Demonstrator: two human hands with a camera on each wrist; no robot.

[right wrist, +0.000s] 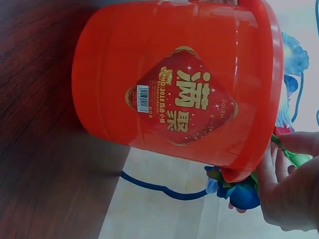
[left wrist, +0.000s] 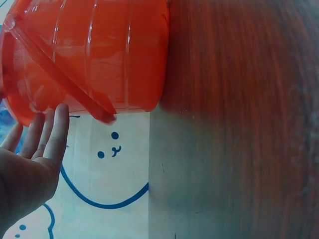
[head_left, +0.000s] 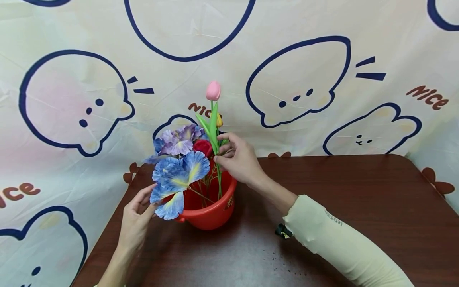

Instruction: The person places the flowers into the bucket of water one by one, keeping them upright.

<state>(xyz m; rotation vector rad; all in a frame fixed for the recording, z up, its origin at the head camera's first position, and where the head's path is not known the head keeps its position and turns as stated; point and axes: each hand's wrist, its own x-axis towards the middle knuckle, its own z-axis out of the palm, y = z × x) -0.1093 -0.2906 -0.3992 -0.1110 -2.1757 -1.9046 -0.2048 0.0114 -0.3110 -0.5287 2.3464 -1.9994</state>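
A red plastic bucket [head_left: 209, 219] stands on the table holding artificial flowers. My right hand [head_left: 241, 160] pinches the green stem and leaves of a pink tulip [head_left: 213, 91], which rises upright above the other blooms; its stem runs down into the bucket. In the right wrist view, thumb and fingers meet on the green leaf [right wrist: 298, 158] just past the rim. My left hand [head_left: 135, 218] is at the bucket's left side, fingers extended, fingertips right at the petals of a blue iris [head_left: 172, 175]. The left wrist view shows those fingers beside the bucket wall [left wrist: 104, 55].
Also in the bucket are a purple flower [head_left: 178, 140], a red rose [head_left: 203, 147] and a yellow bloom [head_left: 219, 120] behind the tulip leaves. The bucket's handle [left wrist: 60, 74] hangs down its side. A patterned cloth [head_left: 294, 20] backs the dark wooden table [head_left: 340, 191].
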